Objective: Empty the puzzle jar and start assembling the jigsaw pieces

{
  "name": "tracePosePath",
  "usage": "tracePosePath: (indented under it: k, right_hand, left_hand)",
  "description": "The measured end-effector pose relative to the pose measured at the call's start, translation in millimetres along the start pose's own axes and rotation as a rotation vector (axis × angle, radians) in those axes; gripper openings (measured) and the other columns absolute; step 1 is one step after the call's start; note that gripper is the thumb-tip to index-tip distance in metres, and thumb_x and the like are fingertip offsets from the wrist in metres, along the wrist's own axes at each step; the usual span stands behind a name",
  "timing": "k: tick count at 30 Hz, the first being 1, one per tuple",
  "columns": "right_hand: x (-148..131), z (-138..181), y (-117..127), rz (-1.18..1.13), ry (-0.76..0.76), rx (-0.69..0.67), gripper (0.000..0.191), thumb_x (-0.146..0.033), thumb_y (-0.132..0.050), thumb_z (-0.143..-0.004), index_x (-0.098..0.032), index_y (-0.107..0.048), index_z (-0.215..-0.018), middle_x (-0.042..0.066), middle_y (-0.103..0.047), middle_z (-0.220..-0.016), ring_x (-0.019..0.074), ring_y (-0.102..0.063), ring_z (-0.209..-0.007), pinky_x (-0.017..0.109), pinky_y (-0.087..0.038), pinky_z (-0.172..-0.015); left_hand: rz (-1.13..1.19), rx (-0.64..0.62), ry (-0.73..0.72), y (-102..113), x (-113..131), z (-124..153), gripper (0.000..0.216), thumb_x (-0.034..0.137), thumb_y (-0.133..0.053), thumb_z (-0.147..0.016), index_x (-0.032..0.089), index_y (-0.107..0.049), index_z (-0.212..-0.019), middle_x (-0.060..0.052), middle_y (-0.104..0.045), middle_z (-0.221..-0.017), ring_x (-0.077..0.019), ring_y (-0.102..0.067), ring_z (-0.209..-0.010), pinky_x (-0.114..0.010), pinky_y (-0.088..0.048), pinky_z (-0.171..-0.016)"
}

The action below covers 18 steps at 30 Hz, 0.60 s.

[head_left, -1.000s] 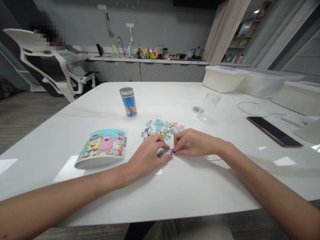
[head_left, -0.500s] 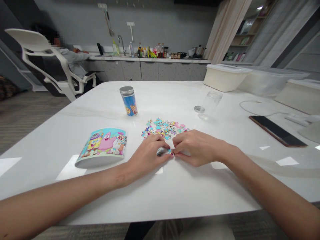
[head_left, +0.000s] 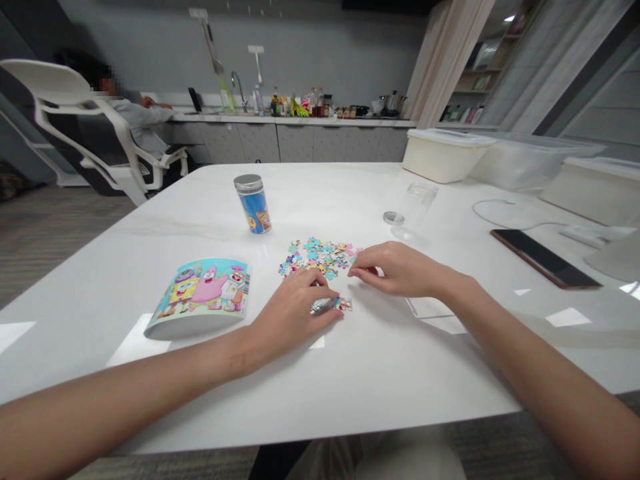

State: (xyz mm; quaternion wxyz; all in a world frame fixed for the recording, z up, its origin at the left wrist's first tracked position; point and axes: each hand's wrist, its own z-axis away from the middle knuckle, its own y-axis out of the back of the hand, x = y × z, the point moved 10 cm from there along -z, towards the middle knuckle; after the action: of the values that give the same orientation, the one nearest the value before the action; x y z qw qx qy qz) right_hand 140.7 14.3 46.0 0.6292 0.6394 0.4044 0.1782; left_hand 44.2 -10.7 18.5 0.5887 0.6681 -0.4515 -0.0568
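Note:
In the head view, my left hand (head_left: 300, 303) rests on the white table with thumb and index finger closed about a small strip of joined puzzle pieces (head_left: 344, 304). Under its curled fingers shows a greyish, shiny patch I cannot make out. My right hand (head_left: 395, 268) hovers at the right edge of a pile of loose puzzle pieces (head_left: 320, 253), its fingers bent and slightly apart, with nothing visible between them. The pile is mostly light blue, with pink and yellow pieces. Left of my left hand stands a curved cartoon picture card (head_left: 205, 290).
A lidded jar with a blue wrapper (head_left: 253, 207) stands behind the pile. Right of it are a clear jar (head_left: 419, 203) and a loose metal lid (head_left: 393, 218). A phone (head_left: 543, 259), cable and storage boxes (head_left: 445, 157) lie farther right. A person sits at back left.
My right hand has let go of the joined pieces and moved up and away toward the pile's right edge. My left hand stays at the joined pieces. The view has shifted slightly.

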Motion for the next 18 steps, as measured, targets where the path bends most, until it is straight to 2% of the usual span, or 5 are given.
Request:
tracePosePath:
  k: [6,10,12,14,18]
  right_hand:
    - [31,-2,6,0.076,-0.166,0.093,0.031,-0.028,-0.044,-0.094,-0.017,-0.069,-0.080,0.005,-0.067,-0.077,0.0136,-0.054,-0.064,0.027,-0.033,-0.063]
    - [60,1,6,0.136,-0.323,0.199,0.030,-0.028,-0.043,-0.095,-0.017,-0.071,-0.093,0.010,-0.064,-0.099,0.0190,-0.059,-0.081,0.031,-0.042,-0.074]
    - [73,4,6,0.152,-0.383,0.265,0.030,-0.028,-0.044,-0.095,-0.015,-0.068,-0.107,0.016,-0.060,-0.113,0.0246,-0.059,-0.096,0.037,-0.045,-0.085]
    - [82,5,2,0.137,-0.412,0.310,0.037,-0.030,-0.042,-0.096,-0.011,-0.061,-0.122,0.021,-0.057,-0.125,0.0300,-0.056,-0.109,0.045,-0.042,-0.097]
    - [92,-1,-31,-0.001,-0.453,0.170,0.061,-0.048,-0.030,-0.099,-0.009,-0.038,-0.146,0.021,-0.034,-0.153,0.0309,-0.031,-0.142,0.046,-0.026,-0.115]
  left_hand:
    - [-0.124,0.045,-0.116,5,14,2,0.034,0.045,-0.068,-0.079,0.018,-0.064,-0.100,-0.008,-0.062,-0.100,-0.0231,-0.058,-0.094,-0.041,-0.047,-0.085]
    - [-0.274,0.086,-0.104,12,15,-4,0.037,0.045,-0.055,-0.085,0.016,-0.059,-0.107,-0.013,-0.063,-0.110,-0.0279,-0.058,-0.105,-0.046,-0.045,-0.092]
    - [-0.348,0.115,-0.017,16,3,-8,0.039,0.037,-0.044,-0.090,0.014,-0.054,-0.119,-0.016,-0.060,-0.126,-0.0296,-0.052,-0.120,-0.047,-0.039,-0.102]
    - [-0.408,0.100,0.109,15,-18,-11,0.050,0.038,-0.039,-0.092,0.011,-0.043,-0.134,-0.018,-0.047,-0.144,-0.0309,-0.038,-0.137,-0.047,-0.029,-0.112]
    - [-0.442,-0.100,0.305,-8,-58,-12,0.073,0.053,-0.033,-0.092,0.002,-0.031,-0.144,-0.024,-0.026,-0.156,-0.0346,-0.022,-0.146,-0.046,-0.021,-0.117]
